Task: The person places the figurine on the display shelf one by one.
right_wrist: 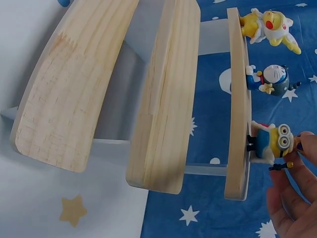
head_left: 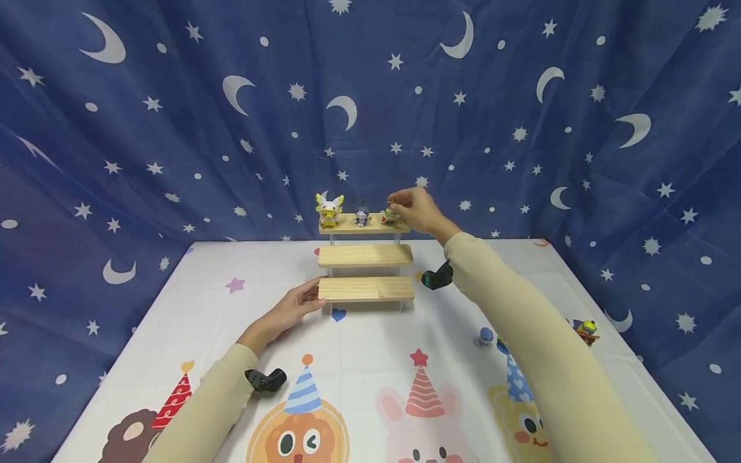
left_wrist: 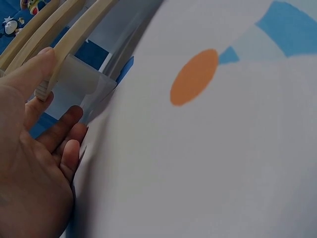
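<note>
A three-step wooden display shelf [head_left: 366, 256] stands at the back of the table. On its top board my right hand [head_left: 421, 209] pinches the head end of a minion figurine [right_wrist: 272, 142], yellow with goggles and a white-trimmed cape. The minion's feet are right at the board, at its right end. Beside it are a small blue cat figurine [right_wrist: 271, 79] in a dark hat and, at the left end, a yellow figurine in a white eared hood [head_left: 329, 210]. My left hand [head_left: 291, 307] grips the left end of the lowest board [left_wrist: 74, 42] between thumb and finger.
At the right of the table lie a small blue-topped figure [head_left: 485, 335] and a colourful figurine with a yellow-green head [head_left: 586, 329]. My right sleeve [head_left: 538, 347] partly covers another blue item. A blue star-and-moon curtain [head_left: 370, 96] hangs right behind the shelf.
</note>
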`<state>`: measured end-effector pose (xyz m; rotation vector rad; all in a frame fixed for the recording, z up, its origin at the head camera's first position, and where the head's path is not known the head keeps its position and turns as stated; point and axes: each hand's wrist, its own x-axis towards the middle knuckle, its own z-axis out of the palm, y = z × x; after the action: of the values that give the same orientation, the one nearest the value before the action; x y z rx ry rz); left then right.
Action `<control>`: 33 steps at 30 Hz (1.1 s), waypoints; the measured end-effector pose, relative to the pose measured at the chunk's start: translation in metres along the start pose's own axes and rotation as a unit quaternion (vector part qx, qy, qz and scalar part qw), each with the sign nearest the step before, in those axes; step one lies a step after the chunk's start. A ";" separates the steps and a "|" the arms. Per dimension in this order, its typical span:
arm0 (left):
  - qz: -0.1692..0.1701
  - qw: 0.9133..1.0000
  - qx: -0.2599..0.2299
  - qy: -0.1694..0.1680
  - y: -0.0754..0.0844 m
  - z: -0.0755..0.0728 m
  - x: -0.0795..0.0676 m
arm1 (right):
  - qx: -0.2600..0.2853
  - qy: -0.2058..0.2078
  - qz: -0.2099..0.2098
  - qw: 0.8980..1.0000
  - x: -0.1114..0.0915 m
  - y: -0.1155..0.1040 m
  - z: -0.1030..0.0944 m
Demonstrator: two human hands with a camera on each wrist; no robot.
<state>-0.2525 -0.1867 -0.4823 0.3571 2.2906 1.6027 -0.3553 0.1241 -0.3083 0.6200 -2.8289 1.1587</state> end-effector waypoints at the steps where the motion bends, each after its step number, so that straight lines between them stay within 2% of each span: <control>1: -0.003 1.000 -0.001 0.001 0.001 0.000 0.000 | 0.002 0.001 0.002 1.000 0.000 0.001 0.001; 22: -0.010 1.000 0.007 0.004 0.002 0.000 -0.001 | 0.051 0.006 0.032 0.998 0.002 0.003 0.003; 27: -0.012 1.000 0.007 -0.002 0.003 0.001 -0.001 | 0.060 0.010 0.049 0.997 -0.001 0.003 -0.004; 33: -0.006 1.000 0.010 0.000 0.002 0.001 0.000 | 0.052 0.028 0.038 0.998 -0.007 0.009 -0.016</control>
<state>-0.2523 -0.1847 -0.4804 0.3475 2.3059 1.5757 -0.3541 0.1433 -0.3033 0.4794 -2.7833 1.3195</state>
